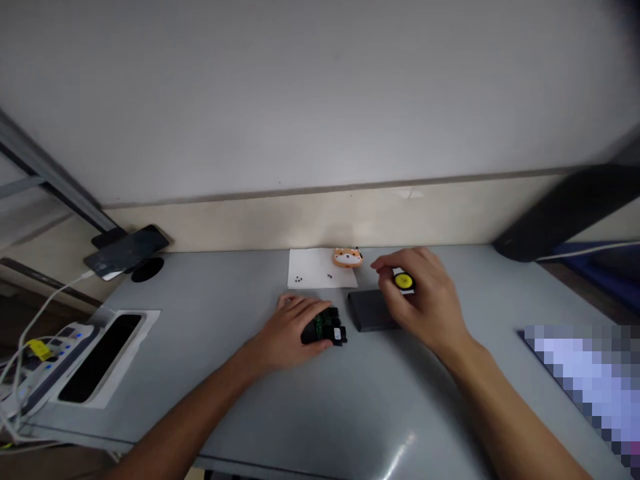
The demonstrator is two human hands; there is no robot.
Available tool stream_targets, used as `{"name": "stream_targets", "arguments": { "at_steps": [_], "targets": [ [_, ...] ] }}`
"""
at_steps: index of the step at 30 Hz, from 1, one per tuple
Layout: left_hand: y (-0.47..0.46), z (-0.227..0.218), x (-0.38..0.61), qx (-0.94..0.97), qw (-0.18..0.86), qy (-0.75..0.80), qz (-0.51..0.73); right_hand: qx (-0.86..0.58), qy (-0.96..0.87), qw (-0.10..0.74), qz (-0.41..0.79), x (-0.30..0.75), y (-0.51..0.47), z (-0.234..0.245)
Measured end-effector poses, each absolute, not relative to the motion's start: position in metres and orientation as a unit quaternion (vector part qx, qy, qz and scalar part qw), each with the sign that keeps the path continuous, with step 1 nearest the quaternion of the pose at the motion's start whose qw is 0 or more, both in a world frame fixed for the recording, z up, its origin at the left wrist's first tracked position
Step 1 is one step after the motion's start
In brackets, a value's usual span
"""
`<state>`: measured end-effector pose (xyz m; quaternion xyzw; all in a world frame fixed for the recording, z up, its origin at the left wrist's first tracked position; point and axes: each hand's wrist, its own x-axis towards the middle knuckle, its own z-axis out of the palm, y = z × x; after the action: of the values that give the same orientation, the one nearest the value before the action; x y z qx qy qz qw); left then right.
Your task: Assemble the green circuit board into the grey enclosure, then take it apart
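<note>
My left hand [295, 330] is wrapped over a small black device [327, 327] lying on the grey table. A green circuit board and a white label show on the device, while its left part is under my palm. My right hand [420, 297] is closed around a screwdriver [404, 281], of which only the round yellow and black handle end shows; its tip is hidden. Beneath and left of that hand lies a flat dark grey case [367, 312], partly covered by it. Behind, several tiny screws [299, 279] rest on a white paper [313, 263].
An orange animal-faced case [347, 258] sits on the paper's right corner. At left are a phone on a stand [127, 250], another phone [103, 357] and a power strip [57, 360] with cables. A dark cylinder [565, 213] stands at right, near a pixelated screen [595, 387].
</note>
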<state>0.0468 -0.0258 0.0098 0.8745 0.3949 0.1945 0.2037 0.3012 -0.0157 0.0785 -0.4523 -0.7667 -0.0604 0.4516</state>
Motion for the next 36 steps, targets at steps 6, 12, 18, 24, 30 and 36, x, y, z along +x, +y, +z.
{"name": "stream_targets", "arguments": {
  "at_steps": [6, 12, 18, 24, 30, 36],
  "targets": [
    [-0.025, 0.011, 0.047, 0.877, 0.207, 0.385, 0.197, -0.511, -0.724, 0.456, -0.078, 0.308, -0.014, 0.079],
    [-0.025, 0.013, 0.046, 0.878, 0.213, 0.385, 0.192, -0.613, -0.673, 0.414, 0.010, 0.309, -0.015, 0.070],
    [-0.026, 0.013, 0.045, 0.877, 0.209, 0.386, 0.194, -0.607, -0.696, 0.382, 0.037, 0.301, -0.013, 0.067],
    [-0.026, 0.013, 0.043, 0.872, 0.213, 0.391, 0.203, -0.591, -0.720, 0.353, 0.086, 0.296, -0.010, 0.061],
    [-0.026, 0.016, 0.044, 0.870, 0.221, 0.392, 0.202, -0.586, -0.734, 0.325, 0.114, 0.292, -0.010, 0.059],
    [-0.024, 0.016, 0.044, 0.867, 0.223, 0.396, 0.202, -0.582, -0.747, 0.307, 0.093, 0.293, -0.009, 0.058]
  ]
}}
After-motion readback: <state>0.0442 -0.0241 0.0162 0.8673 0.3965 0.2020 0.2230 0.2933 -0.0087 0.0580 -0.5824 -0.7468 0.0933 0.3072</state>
